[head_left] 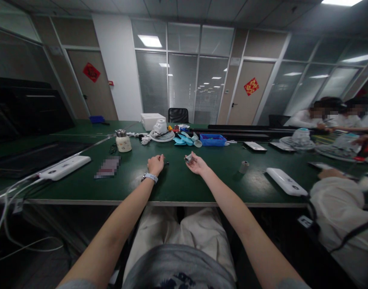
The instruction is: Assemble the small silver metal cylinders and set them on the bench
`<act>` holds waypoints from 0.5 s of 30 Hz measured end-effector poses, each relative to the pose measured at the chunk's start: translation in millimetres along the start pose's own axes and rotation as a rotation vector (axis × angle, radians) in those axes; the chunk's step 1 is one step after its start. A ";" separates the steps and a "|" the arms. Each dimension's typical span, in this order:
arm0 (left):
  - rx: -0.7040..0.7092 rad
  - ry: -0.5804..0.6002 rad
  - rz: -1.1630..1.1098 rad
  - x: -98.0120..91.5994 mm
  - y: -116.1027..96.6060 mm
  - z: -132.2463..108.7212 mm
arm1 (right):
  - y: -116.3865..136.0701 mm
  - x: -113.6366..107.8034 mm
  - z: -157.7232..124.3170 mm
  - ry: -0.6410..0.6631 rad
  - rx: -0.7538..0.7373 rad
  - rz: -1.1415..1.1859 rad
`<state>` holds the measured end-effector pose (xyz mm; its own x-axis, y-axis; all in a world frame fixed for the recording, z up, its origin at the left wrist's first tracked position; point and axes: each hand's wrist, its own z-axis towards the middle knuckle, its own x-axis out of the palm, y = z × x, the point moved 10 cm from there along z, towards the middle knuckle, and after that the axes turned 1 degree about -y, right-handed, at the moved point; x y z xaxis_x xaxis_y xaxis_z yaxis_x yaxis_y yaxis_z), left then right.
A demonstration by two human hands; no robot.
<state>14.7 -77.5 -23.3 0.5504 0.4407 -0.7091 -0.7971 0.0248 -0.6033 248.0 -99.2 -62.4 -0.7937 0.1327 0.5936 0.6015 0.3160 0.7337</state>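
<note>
My right hand (197, 164), palm turned up, holds a small silver metal cylinder (189, 157) in its fingers above the green table (178, 188). My left hand (155, 165), with a watch on its wrist, is closed, its fingertips pressed together a little to the left of the cylinder. What it grips, if anything, is too small to make out. Beside it shows a small dark piece (166, 163); whether it touches the hand I cannot tell. A second metal cylinder (244, 167) stands upright on the table to the right of my right hand.
A blue tray (213, 140), light-blue fan blades (184, 139) and a white fan grille (162, 137) lie beyond my hands. A cream bottle (123, 141) stands left. White power banks (65, 167) (286, 182) flank me. A co-worker's sleeve (334, 200) is at the right.
</note>
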 end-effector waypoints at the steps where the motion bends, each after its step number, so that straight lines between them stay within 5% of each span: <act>1: 0.000 0.003 0.000 0.1 -0.2 -0.1 | 0.7 -0.4 0.2 -0.005 -0.007 -0.012; 15: -0.015 0.003 -0.005 0.5 0.4 0.1 | -2.4 2.9 -8.8 -0.034 0.041 0.210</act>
<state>14.7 -77.2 -23.8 0.5549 0.4377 -0.7074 -0.7907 0.0133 -0.6120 245.0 -107.8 -59.4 -0.6545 0.2311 0.7199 0.7503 0.3161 0.5806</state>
